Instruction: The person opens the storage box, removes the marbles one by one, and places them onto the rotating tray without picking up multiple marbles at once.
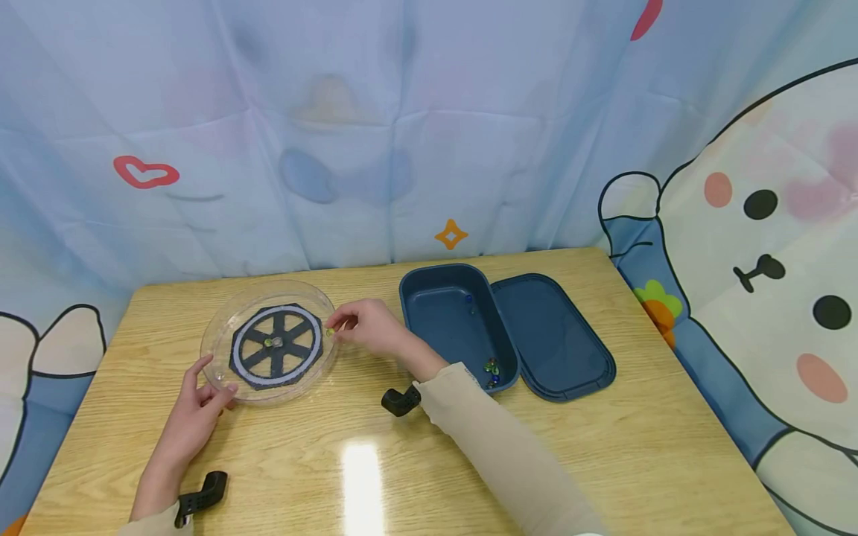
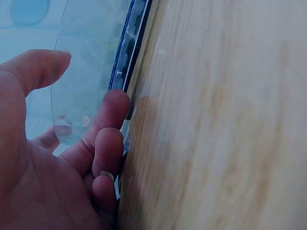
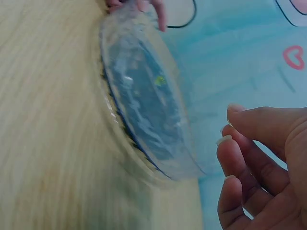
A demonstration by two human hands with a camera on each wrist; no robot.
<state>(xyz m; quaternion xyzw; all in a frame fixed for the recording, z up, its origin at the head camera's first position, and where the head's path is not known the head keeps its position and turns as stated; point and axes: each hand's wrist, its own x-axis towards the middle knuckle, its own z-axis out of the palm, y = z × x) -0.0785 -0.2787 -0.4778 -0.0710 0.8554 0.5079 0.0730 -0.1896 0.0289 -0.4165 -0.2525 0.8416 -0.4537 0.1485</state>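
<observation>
hands with marble at dish

Clear dish: blurred, yellow-green marble inside
Right hand: near the dish, thumb close to fingertips
Left hand: at far rim
Curtain: blue, red heart
Table: wooden

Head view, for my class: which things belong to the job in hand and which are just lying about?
Likely in the job:
clear round plastic dish, held by the left hand
tiny yellowish piece, seemingly pinched by the right hand
dark blue rectangular tub holding small shiny coloured pieces

Not in use, it seems:
dark blue rounded lid, beside the tub
pale blue printed cloth backdrop
</observation>
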